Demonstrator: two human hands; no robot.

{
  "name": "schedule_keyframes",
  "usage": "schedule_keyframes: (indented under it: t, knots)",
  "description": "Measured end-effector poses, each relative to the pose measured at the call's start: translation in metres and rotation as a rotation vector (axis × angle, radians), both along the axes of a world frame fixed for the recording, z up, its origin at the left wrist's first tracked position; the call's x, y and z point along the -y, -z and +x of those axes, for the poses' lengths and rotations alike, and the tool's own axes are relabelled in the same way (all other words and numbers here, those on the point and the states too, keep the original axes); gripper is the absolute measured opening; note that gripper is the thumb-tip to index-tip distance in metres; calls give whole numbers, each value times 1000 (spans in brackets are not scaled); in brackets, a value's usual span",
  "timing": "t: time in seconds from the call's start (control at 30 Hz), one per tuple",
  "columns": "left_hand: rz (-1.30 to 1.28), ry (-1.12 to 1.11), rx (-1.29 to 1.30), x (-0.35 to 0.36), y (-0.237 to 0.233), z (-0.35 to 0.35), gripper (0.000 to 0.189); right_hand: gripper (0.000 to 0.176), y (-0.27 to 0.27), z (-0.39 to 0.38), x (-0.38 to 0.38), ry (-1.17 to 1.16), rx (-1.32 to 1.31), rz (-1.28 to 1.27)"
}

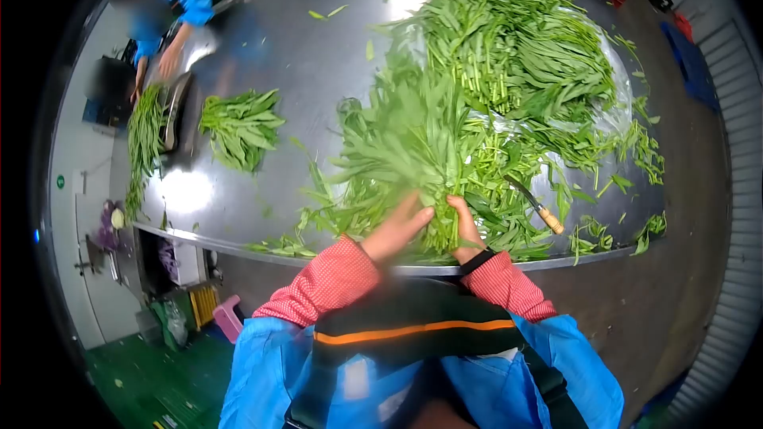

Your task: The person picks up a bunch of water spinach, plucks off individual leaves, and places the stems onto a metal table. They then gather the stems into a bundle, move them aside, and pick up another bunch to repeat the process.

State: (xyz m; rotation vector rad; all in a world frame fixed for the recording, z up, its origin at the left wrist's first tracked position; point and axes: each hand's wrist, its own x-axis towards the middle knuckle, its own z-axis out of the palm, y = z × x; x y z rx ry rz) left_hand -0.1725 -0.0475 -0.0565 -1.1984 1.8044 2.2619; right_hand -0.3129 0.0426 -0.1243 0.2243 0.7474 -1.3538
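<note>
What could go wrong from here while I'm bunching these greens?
The knife lies bare on the table close to your right hand; a sideways reach might catch its blade. Your left hand and right hand work the bunch of greens at the table's near edge, where loose leaves lie and could slip off.

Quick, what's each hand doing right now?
Left hand: fingers against the greens; grip cannot be told.
Right hand: closed around the greens.

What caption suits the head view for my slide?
Right hand grips a bunch of green leafy stalks, left hand against it, on a shiny steel table; yellow-handled knife beside.
</note>
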Motion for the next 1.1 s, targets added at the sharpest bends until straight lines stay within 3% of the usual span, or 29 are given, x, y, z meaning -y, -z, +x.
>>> schedule_keyframes:
  t: [0.07, 0.17, 0.2, 0.3, 0.33, 0.43, 0.57, 0.6, 0.7, 0.8, 0.87, 0.9, 0.97, 1.03, 1.1]
  knots:
    - [90, -62, -58, -6, -1, 7, 67, 45, -6, -1, 0, -2, 28, -81]
    - [-18, -23, -58, 6, -8, 22, 58, 49, -10, -4, -4, -45, 38, -10]
    - [-128, -58, -81, 8, 10, 31, 55, 49, -3, -6, -5, -37, 52, -11]
    - [-1026, 121, 97, 21, -1, 47, 65, 49, 6, -7, -9, -27, 52, 16]
    - [-1130, 188, 9, 29, -7, 46, 78, 49, -1, -5, -10, -40, 20, 43]
    - [-1419, 564, -12, 33, -38, 27, 84, 49, -14, 1, -16, -134, -32, 43]
    - [-1619, 845, -170, 40, -25, 1, 83, 53, -19, 4, -23, -374, -26, 0]
    - [-1581, 821, -225, 39, -25, -2, 80, 53, -17, 2, -23, -412, -43, -38]
    - [-1324, 918, -60, 40, -12, -4, 79, 55, -9, -6, -20, -542, -177, -167]
    - [-1229, 775, -110, 41, 9, 1, 64, 55, -10, -21, -5, -688, -363, -226]
    - [-1240, 683, -116, 43, -5, -5, 47, 51, -23, -47, -4, -641, -986, -108]
    - [-1199, 637, 30, 47, -16, -12, 46, 50, -33, -60, -9, -600, -1293, -37]
    - [-1107, 533, 321, 60, -28, -23, 45, 42, -79, -84, -28, -450, -1584, 212]
    - [-1159, 377, 410, 81, -14, -33, 46, 39, -69, -110, -57, -297, -2066, 241]
    - [-1045, 400, 590, 95, 6, -44, 52, 36, -44, -134, -85, -471, -2420, 458]
